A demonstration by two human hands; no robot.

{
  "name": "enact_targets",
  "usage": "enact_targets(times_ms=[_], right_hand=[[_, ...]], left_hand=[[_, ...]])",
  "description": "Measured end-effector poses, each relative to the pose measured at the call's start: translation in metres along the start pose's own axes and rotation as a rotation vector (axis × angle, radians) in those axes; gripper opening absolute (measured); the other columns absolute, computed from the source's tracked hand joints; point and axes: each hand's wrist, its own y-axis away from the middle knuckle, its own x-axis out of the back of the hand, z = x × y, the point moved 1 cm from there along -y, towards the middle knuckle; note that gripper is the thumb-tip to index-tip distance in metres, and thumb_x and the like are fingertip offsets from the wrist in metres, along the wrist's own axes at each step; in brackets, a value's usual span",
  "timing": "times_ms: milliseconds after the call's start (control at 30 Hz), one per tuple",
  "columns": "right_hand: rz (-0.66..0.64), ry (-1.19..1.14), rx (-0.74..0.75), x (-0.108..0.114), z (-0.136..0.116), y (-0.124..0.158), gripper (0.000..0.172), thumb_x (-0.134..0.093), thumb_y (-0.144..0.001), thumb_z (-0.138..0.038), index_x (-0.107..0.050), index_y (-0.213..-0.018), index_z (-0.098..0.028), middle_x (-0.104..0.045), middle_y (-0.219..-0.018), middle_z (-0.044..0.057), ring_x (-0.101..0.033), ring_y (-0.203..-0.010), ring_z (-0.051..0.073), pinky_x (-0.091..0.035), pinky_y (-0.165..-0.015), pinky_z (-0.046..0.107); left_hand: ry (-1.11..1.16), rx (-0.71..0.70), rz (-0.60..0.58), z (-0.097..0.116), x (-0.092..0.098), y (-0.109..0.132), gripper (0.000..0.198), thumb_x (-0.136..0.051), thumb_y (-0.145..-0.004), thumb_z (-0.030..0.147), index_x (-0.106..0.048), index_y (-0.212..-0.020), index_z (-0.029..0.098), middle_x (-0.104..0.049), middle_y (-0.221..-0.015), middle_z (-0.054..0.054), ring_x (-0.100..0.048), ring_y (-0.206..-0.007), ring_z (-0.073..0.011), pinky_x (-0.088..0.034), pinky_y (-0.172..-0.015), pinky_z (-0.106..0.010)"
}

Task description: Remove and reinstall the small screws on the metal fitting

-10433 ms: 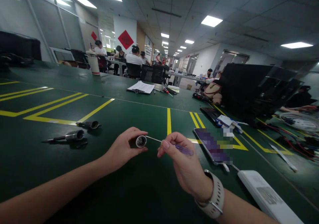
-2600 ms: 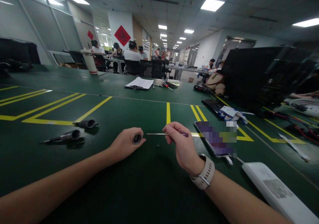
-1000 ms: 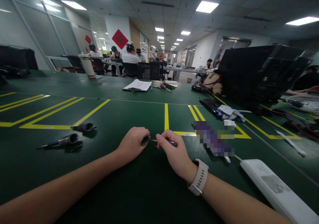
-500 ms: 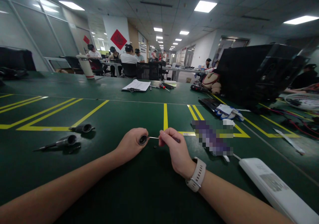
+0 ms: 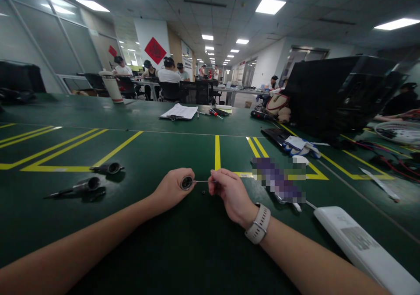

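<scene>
The left hand (image 5: 172, 189) has its grip closed around a short, hollow, dark-grey metal cylinder (image 5: 187, 182), its open round end turned towards the viewer above the dark green desk (image 5: 157, 251). The right hand (image 5: 232, 194) pinches a slim tool with a thin, straight, silvery metal shaft (image 5: 201, 181) — that grip, too, is closed, and the handle is hidden behind the fingers. The shaft's tip reaches the side of the cylinder's rim, beside the left fingertips; whether it enters a hole there or only touches cannot be told.

As for progress, the work appears to be part-way through. A tiny, round, black piece (image 5: 204, 192) lies loose on the desk just below the shaft, between the hands, which suggests at least one small part is separate from the cylinder. Off to the left lie a dark metal cup-shaped part with a long pointed spindle (image 5: 87, 184), a second, shorter, dark metal cup-shaped part (image 5: 111, 168) and a small, narrow, dark piece (image 5: 98, 194) — none is joined to the cylinder. The work at the rim looks unfinished, since the tool is against it; the cylinder's inside is too dark to judge.
</scene>
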Motion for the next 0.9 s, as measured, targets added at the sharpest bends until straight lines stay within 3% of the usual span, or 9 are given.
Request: enact_targets(times_ms=[100, 167, 300, 433, 700, 900], right_hand=[[0.04, -0.041, -0.02, -0.001, 0.002, 0.0, 0.02, -0.061, -0.074, -0.031, -0.06, -0.062, -0.016, -0.053, -0.052, -0.003, -0.045, -0.05, 0.01, -0.033, -0.053, 0.025], [0.061, 0.0, 0.043, -0.002, 0.002, 0.001, 0.02, -0.06, -0.076, -0.031, -0.059, -0.062, -0.016, -0.052, -0.051, -0.003, -0.045, -0.051, 0.01, -0.034, -0.054, 0.025], [0.057, 0.255, 0.215, -0.003, 0.0, 0.006, 0.023, -0.057, -0.079, -0.03, -0.058, -0.06, -0.018, -0.052, -0.056, -0.003, -0.047, -0.057, 0.012, -0.037, -0.06, 0.026], [0.043, 0.403, 0.242, -0.004, 0.0, 0.007, 0.026, -0.056, -0.08, -0.029, -0.055, -0.057, -0.018, -0.051, -0.056, -0.003, -0.047, -0.058, 0.012, -0.037, -0.061, 0.027], [0.066, 0.053, 0.045, -0.003, 0.001, 0.003, 0.02, -0.058, -0.077, -0.028, -0.059, -0.061, -0.015, -0.052, -0.052, -0.003, -0.047, -0.052, 0.01, -0.036, -0.055, 0.025], [0.083, -0.074, -0.035, 0.0, 0.006, -0.001, 0.019, -0.063, -0.073, -0.032, -0.06, -0.063, -0.016, -0.054, -0.052, -0.002, -0.047, -0.05, 0.01, -0.035, -0.053, 0.025]], left_hand=[[0.055, 0.018, 0.011, -0.002, 0.0, -0.001, 0.011, -0.051, -0.076, 0.025, -0.05, -0.067, 0.018, -0.053, -0.064, 0.001, -0.051, -0.06, -0.0138, -0.039, -0.056, -0.025], [0.041, 0.03, 0.021, -0.002, -0.001, -0.002, 0.011, -0.051, -0.075, 0.025, -0.05, -0.066, 0.018, -0.053, -0.064, 0.002, -0.051, -0.06, -0.0138, -0.039, -0.055, -0.025], [-0.08, 0.039, 0.007, 0.002, -0.001, 0.0, 0.008, -0.05, -0.076, 0.02, -0.052, -0.068, 0.018, -0.055, -0.066, 0.001, -0.053, -0.062, -0.0152, -0.039, -0.057, -0.026], [-0.221, -0.022, -0.029, 0.007, -0.001, 0.001, 0.008, -0.049, -0.072, 0.011, -0.052, -0.067, 0.017, -0.056, -0.067, 0.0, -0.053, -0.066, -0.0164, -0.04, -0.063, -0.029], [-0.021, 0.011, 0.0, -0.001, 0.0, 0.0, 0.009, -0.05, -0.076, 0.022, -0.052, -0.069, 0.017, -0.056, -0.068, 0.001, -0.053, -0.064, -0.0145, -0.04, -0.059, -0.026], [0.124, 0.021, -0.013, -0.006, -0.002, -0.002, 0.01, -0.053, -0.074, 0.025, -0.051, -0.069, 0.017, -0.054, -0.066, 0.002, -0.052, -0.061, -0.0127, -0.04, -0.056, -0.024]])
